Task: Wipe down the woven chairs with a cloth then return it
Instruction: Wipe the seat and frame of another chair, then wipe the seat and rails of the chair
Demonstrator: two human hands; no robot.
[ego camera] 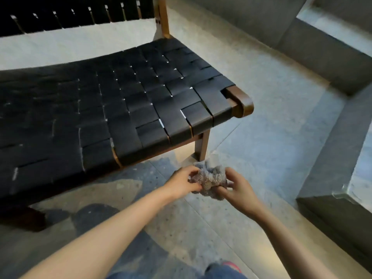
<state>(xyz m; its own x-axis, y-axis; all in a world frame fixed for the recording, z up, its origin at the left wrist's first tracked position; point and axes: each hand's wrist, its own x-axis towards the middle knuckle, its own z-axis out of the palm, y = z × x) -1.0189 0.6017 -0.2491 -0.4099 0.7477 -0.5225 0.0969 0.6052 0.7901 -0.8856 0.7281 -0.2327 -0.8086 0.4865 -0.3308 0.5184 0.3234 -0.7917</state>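
We hold the cloth [209, 179] bunched between both hands, left hand [182, 181] and right hand [238, 190] each pinching an end, probably refolding it for a fresh face, just off the chair [120, 109] front corner.

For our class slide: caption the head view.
A grey cloth bunched between left hand and right hand, before the black woven chair.

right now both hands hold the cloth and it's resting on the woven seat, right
Not quite. The left hand and right hand do hold the cloth, but it is not on the seat: the head view shows it held clear of it, above the floor.
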